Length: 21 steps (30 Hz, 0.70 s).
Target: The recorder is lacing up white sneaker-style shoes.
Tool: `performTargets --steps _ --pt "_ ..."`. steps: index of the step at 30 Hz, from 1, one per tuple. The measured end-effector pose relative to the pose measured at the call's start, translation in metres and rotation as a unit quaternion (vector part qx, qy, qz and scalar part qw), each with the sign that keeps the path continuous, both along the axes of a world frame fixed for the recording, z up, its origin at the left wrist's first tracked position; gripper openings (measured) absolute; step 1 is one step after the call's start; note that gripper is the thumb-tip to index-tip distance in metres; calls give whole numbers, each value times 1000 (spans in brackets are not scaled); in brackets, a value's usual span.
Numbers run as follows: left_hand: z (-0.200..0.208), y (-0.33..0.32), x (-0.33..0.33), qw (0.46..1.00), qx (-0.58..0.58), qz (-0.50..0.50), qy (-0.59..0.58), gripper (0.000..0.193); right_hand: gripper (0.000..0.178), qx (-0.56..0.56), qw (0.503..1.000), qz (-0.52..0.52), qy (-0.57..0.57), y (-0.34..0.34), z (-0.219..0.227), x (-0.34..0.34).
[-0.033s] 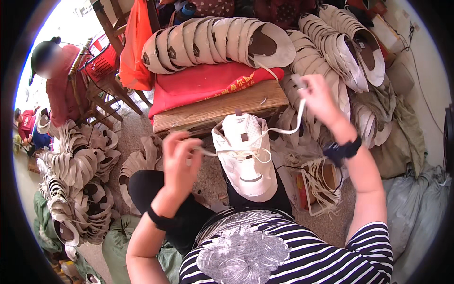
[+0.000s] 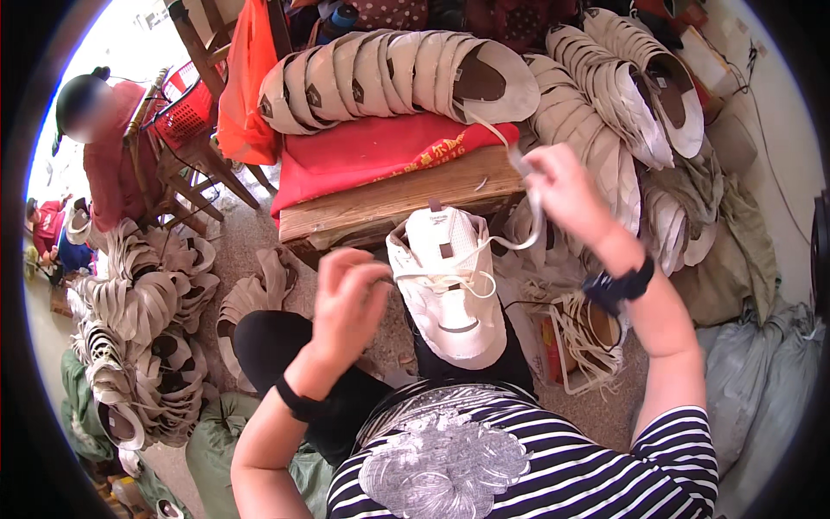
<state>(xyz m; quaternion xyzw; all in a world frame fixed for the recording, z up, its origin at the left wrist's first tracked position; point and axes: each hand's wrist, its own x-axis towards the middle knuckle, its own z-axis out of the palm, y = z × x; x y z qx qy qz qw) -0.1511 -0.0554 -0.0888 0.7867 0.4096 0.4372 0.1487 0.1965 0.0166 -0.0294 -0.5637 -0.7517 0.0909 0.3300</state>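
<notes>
In front of me an off-white shoe upper (image 2: pixel 456 333) rests over my leg, toe toward me and tongue away. A pale shoelace (image 2: pixel 527 240) runs through its eyelets, with a loose loop on the front. My right hand (image 2: pixel 572 195), raised to the right of the upper, pinches the lace near its blurred end, and the lace sags in a curve to the upper. Close by the upper's left side is my left hand (image 2: pixel 350 303), fingers curled together at the lace on that side; the fingers hide most of what they grip.
A wooden bench (image 2: pixel 406 197) with a red cloth (image 2: pixel 363 164) bears a row of nested uppers (image 2: pixel 372 82). More stacks lie right and left. A bin of laces (image 2: pixel 588 342) stands by my right knee. Another person (image 2: pixel 117 156) sits at far left.
My right hand has moved left and slightly down toward the upper, and its lace hangs in a tighter curve. My left hand has come right, nearer the upper.
</notes>
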Motion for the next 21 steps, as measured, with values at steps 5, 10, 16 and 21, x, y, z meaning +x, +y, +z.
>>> performTargets --steps 5,10,16,21 --pt "-5 -3 37 996 -49 -78 -8 25 21 -119 971 197 -69 -52 -2 -66" --pt "-9 -1 42 993 -59 -103 -9 19 17 -132 970 190 -71 -51 -9 -70" --pt "5 10 32 928 -300 -215 -45 14 18 -286 940 175 70 -52 -7 -75" --pt "11 9 36 942 -272 -196 23 19 15 -287 941 146 101 -54 -16 -77"
